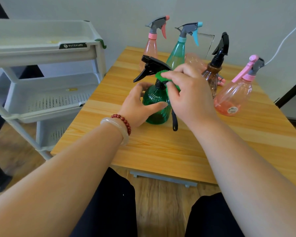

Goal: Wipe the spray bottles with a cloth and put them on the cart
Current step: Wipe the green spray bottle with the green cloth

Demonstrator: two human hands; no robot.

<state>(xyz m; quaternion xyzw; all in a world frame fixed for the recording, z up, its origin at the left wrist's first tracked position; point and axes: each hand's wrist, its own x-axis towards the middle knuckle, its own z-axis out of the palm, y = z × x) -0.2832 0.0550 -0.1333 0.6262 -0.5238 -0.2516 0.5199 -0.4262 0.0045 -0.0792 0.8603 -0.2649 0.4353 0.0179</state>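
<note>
A dark green spray bottle (156, 106) with a black trigger head stands upright on the wooden table (161, 147). My left hand (138, 105) grips its body from the left. My right hand (190, 93) holds a green cloth (161, 75) against the bottle's neck and trigger head. A black loop of the cloth hangs down beside the bottle. Behind stand a tall pink bottle (151, 47), a teal bottle (178, 52), a brown bottle (213, 77) with a black head and a round pink bottle (232, 98). The grey cart (46, 48) stands to the left.
The cart has three tiers, with perforated trays (55, 101) below the top one; its top tray holds nothing I can see. Another pink bottle (194, 61) lies on its side behind my right hand. A white cable (284, 41) runs along the wall at right. My knees sit under the table's front edge.
</note>
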